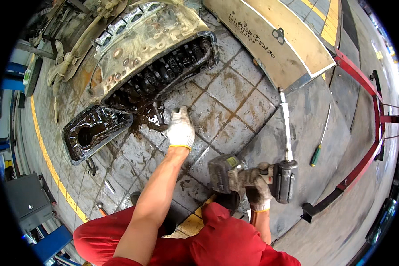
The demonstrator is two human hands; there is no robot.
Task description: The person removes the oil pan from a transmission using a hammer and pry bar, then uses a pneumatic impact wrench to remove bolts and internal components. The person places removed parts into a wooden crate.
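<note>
My left hand (181, 128), in a white work glove, is closed low over the oily floor beside the engine. Its curled fingers meet a dark, oil-coated part (160, 126), too smeared to name. Gripped in my gloved right hand (259, 195) is a cordless impact wrench (284, 181), its long silver extension (286, 126) and socket pointing away from me. The engine block (153, 51) lies on its side, crankshaft exposed in the dark underside. An oil pan (93, 133), black and wet inside, lies at the block's near left end.
A large tan panel or box (270, 37) stands at the far right. On a grey sheet (314, 119) lies a green-handled screwdriver (315, 156). A red metal frame (363, 164) borders the right. A silver socket-like piece (109, 186) and an orange-handled tool (101, 209) lie near my left knee.
</note>
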